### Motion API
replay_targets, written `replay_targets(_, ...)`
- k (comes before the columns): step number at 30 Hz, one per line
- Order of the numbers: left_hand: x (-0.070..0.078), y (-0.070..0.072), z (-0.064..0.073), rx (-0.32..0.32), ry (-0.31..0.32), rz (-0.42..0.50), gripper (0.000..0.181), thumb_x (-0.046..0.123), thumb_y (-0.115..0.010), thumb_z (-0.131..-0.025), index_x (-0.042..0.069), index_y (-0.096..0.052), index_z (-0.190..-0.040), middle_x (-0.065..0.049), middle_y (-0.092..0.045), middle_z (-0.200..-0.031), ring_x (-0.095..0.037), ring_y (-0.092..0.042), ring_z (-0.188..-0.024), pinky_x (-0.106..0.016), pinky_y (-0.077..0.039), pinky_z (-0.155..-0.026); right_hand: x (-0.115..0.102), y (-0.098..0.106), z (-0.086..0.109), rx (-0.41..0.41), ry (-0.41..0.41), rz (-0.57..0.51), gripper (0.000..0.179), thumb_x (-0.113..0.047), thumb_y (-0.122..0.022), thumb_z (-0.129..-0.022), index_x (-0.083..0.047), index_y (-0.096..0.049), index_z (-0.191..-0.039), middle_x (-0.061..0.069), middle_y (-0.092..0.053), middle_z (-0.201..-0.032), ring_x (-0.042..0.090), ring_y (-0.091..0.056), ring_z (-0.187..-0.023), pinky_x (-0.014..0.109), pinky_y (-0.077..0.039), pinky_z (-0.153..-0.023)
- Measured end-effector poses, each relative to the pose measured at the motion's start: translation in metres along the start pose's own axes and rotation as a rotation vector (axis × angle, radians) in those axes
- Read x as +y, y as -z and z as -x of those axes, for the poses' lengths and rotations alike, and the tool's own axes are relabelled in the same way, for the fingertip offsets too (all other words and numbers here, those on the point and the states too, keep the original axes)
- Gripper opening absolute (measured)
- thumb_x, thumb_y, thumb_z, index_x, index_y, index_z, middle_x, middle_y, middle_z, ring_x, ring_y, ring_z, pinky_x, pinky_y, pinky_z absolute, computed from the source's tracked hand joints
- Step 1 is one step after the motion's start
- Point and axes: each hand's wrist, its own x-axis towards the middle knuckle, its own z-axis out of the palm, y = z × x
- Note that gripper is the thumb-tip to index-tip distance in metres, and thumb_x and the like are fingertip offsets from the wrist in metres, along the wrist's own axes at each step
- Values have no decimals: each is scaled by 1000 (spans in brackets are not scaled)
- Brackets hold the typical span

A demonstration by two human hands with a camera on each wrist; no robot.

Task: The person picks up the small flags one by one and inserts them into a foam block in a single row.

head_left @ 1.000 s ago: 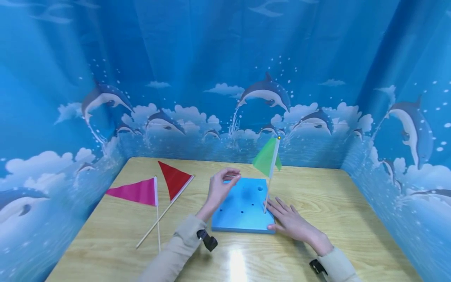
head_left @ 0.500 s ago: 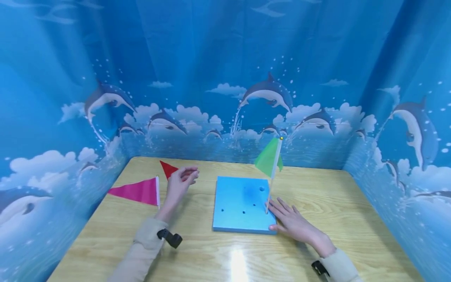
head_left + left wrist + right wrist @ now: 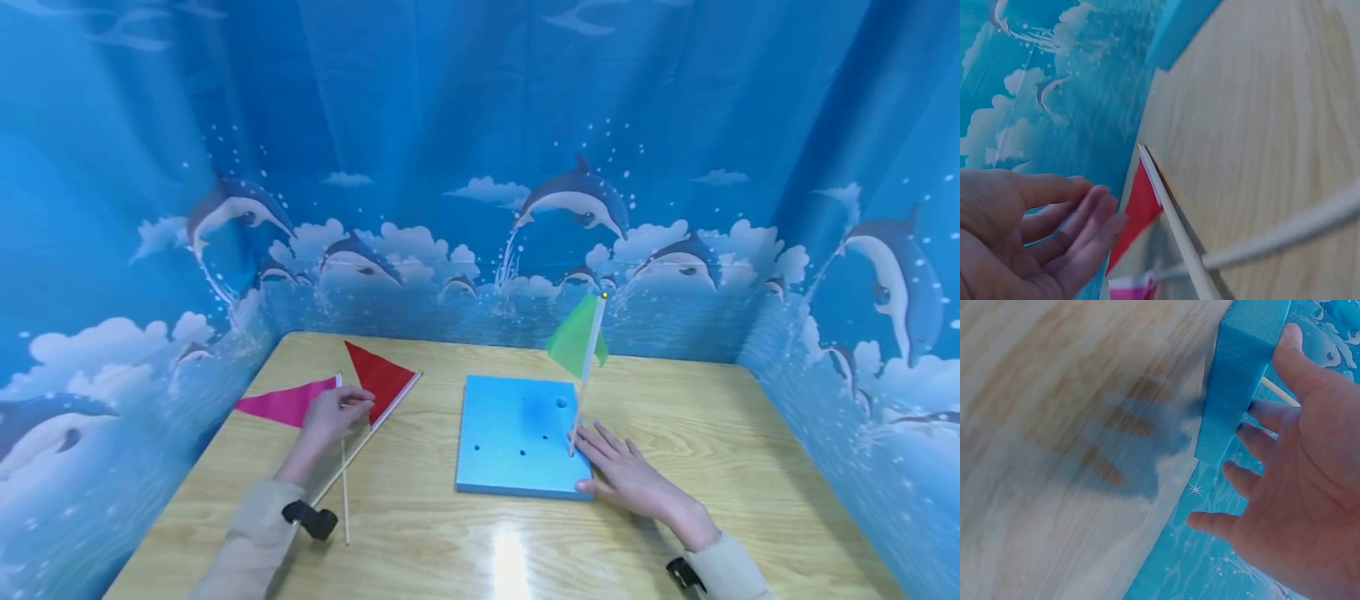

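One flag up, two lying by

The green flag (image 3: 576, 340) stands in the blue board (image 3: 502, 408), its stick set near the board's right side; that much looks done, one of the three flags in view; the red flag (image 3: 384, 377) and the pink flag (image 3: 279, 403) lie on the table (image 3: 420, 533) to the left, well apart from the board, their sticks crossing, so both seem left to stand up; the small holes (image 3: 522, 452) in the board's top show nothing in them

The left hand (image 3: 332, 414) is over the two lying flags, in front of part of the pink cloth and close to the red; its thumb and fingers bend loosely towards one another with nothing seen between them — whether a fingertip brushes either flag I cannot tell; the right hand (image 3: 626, 479) rests at the board's right edge, fingers spread and gripping nothing, the thumb against the near right corner — perhaps to steady the board; whether a finger touches the green flag's stick is hard to make out; judged by the flags alone, the work is about a third along
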Motion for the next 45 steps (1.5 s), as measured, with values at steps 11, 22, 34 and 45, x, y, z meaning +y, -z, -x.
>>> replay_targets(11,-11,6,15,-143,85,-139,15,7,-75,-90,-2,-72,-101,-6,-71,-84,-16,-64,-71,-28,-57,-62,0,-1,0,4,6,-9,77,-48,-59,-99,-6,-32,-158,19,-28,-164,50,-19,-149,81,-17,-110)
replay_targets(22,-5,0,22,-145,82,-173,18,0,-78,-81,-5,-71,-96,-6,-70,-78,-14,-62,-65,-26,-54,-55,1,-1,0,3,8,-18,76,-48,-58,-100,-7,-31,-158,19,-26,-164,49,-18,-149,80,-17,-110)
replay_targets(34,1,2,16,-178,99,-7,28,0,-72,-88,-11,-67,-114,-16,-73,-95,-21,-71,-80,-31,-62,-69,0,1,1,5,9,-29,77,-47,-59,-100,-6,-31,-158,19,-26,-164,50,-18,-149,81,-16,-110)
replay_targets(45,18,-8,12,-155,56,195,35,2,-73,-91,-11,-62,-122,-19,-73,-102,-21,-73,-85,-38,-63,-79,1,-1,1,6,5,-12,77,-48,-59,-99,-6,-32,-158,19,-26,-164,50,-19,-149,80,-17,-110)
